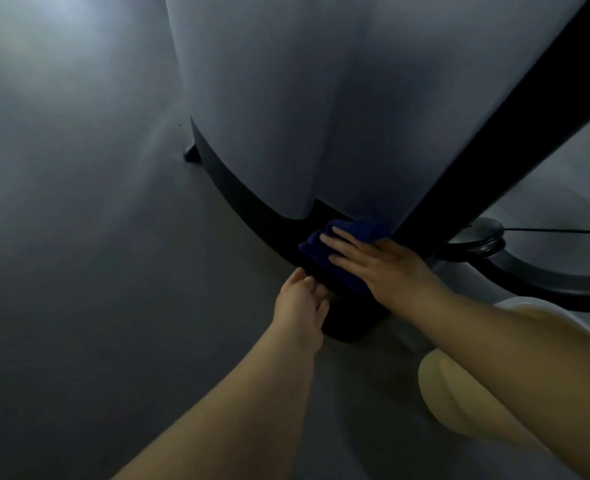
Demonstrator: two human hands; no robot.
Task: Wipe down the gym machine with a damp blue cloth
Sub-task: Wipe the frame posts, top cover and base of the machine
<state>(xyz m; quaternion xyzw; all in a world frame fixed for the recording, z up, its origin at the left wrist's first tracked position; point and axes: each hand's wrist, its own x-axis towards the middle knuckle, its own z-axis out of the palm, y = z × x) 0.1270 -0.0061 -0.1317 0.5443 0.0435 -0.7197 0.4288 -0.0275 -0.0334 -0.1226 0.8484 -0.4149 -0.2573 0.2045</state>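
The gym machine fills the upper middle: a pale grey shroud (pixel 286 109) over a black base rail (pixel 252 206) that ends in a black foot near the floor. A dark blue cloth (pixel 324 252) lies bunched on that rail just below the shroud. My right hand (pixel 376 263) lies flat on the cloth with straight fingers, pressing it against the rail. My left hand (pixel 302 299) reaches in from below, its fingertips touching the left side of the black foot, fingers loosely extended and holding nothing.
A black diagonal frame bar (pixel 494 133) runs from the upper right down to the cloth. A black pulley (pixel 480 237) with a thin cable sits at right, above a curved black bar. Grey floor (pixel 96 271) spreads left. My bent knee (pixel 466 393) is lower right.
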